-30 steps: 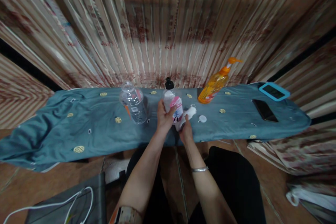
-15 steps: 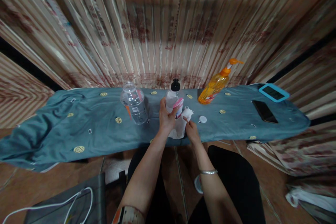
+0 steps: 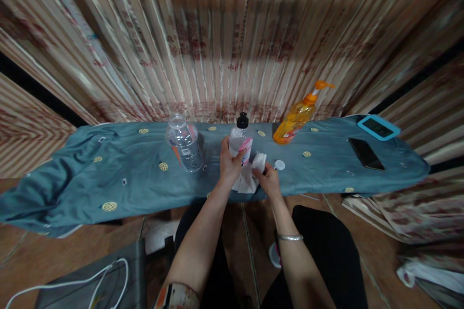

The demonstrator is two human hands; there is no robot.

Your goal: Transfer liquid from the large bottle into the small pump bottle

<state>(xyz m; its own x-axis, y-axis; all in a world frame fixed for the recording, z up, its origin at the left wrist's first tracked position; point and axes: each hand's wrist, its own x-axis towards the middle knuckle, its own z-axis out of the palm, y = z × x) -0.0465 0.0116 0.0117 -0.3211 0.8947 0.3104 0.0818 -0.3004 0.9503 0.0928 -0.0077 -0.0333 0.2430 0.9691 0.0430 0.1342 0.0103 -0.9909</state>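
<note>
My left hand (image 3: 229, 161) is wrapped round a clear bottle (image 3: 239, 141) with a black cap and a pink label, upright on the cloth-covered board. White tissue (image 3: 247, 181) lies against the bottle's near side and is bunched up at its right. The fingers of my right hand (image 3: 267, 177) are closed on that bunched part. Just right of this hand lies a small round white cap (image 3: 279, 164). A large clear plastic jar (image 3: 185, 147) without a lid stands to the left of the bottle.
An orange pump bottle (image 3: 295, 118) stands at the back right. Farther right lie a black phone (image 3: 366, 153) and a blue-framed device (image 3: 379, 127). Pleated curtains (image 3: 232, 38) hang close behind the board (image 3: 137, 174). A grey seat (image 3: 94, 275) with a white cable is at lower left.
My right hand has shifted slightly to the right and its grip on the tissue has changed. My left hand still holds the bottle, almost unmoved.
</note>
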